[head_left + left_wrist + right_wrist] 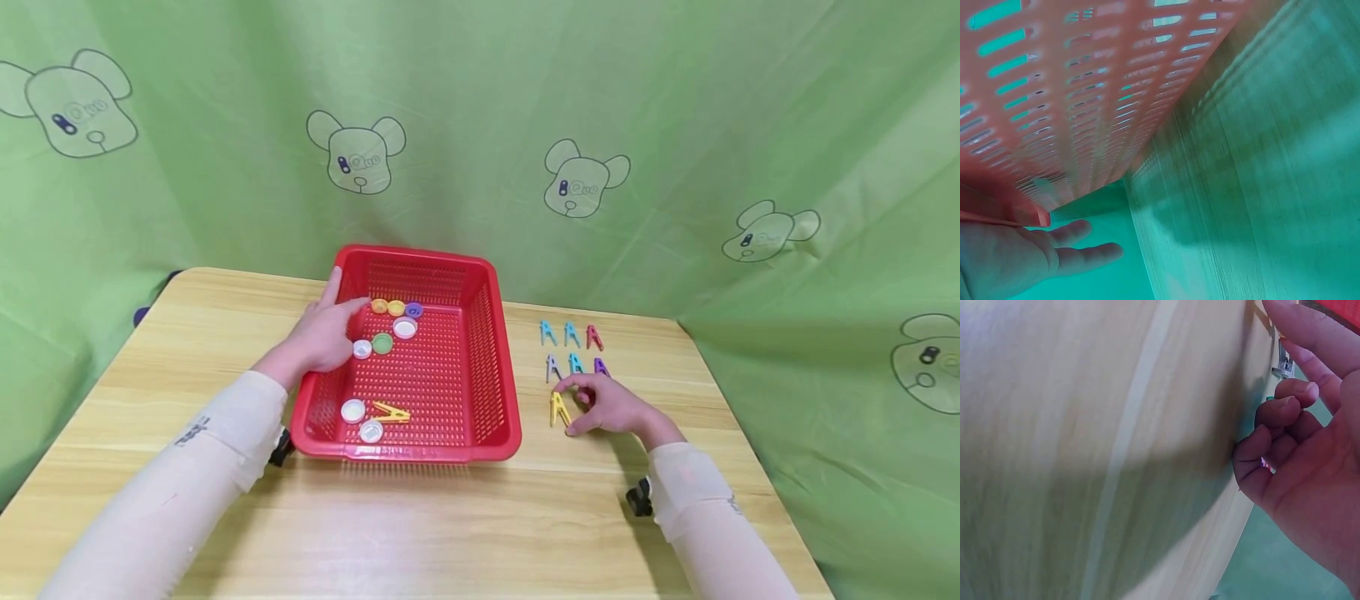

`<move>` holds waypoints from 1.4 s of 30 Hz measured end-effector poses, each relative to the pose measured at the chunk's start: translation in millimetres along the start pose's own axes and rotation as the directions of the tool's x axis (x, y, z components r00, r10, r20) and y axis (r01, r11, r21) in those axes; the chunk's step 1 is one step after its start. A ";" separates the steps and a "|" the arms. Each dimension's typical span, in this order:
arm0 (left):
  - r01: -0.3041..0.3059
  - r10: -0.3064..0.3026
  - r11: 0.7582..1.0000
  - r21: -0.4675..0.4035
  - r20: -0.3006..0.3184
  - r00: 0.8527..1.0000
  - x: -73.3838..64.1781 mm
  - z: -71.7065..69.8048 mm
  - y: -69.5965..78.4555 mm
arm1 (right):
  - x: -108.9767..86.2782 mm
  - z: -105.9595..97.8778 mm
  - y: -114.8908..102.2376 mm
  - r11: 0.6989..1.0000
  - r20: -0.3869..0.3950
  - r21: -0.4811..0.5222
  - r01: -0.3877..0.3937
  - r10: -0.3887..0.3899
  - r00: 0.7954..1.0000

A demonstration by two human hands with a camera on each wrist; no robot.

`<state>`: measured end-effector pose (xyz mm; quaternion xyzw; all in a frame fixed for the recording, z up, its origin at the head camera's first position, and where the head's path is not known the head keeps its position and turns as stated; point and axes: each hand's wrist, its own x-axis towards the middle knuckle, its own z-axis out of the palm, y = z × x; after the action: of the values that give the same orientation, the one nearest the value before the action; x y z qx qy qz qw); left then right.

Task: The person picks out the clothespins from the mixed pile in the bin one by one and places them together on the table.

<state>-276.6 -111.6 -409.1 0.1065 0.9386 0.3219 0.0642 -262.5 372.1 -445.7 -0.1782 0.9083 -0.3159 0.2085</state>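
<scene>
My left hand [322, 333] rests over the left rim of a red plastic basket [495, 367]; one digit points into it near the caps. Two of its fingers [1091, 255] stretch out straight in the left wrist view. Inside the basket lie orange [379, 307], yellow [397, 308], purple [414, 310] and green [382, 343] bottle caps, several white ones and a yellow clothespin [392, 412]. On the table to the right, my right hand [607, 406] pinches another yellow clothespin [557, 410] between thumb and index finger. The other fingers [1254, 453] curl inward.
Beyond the right hand, two rows of clothespins lie on the wooden table [480, 533]: blue [572, 334], red [594, 337], grey [552, 367], teal [576, 363] and purple [601, 367]. A green curtain [465, 100] hangs along the table's back and right edges.
</scene>
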 end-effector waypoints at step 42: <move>0.013 -0.013 1.000 -0.011 -0.009 1.000 -0.3 -0.5 0.5 | 17.7 -27.4 -40.3 0.985 -0.159 -0.036 0.169 -0.173 0.972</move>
<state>-276.3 -111.6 -408.3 0.0985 0.9377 0.3271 0.0629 -283.3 348.1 -404.8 -0.2318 0.9069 -0.3362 0.1041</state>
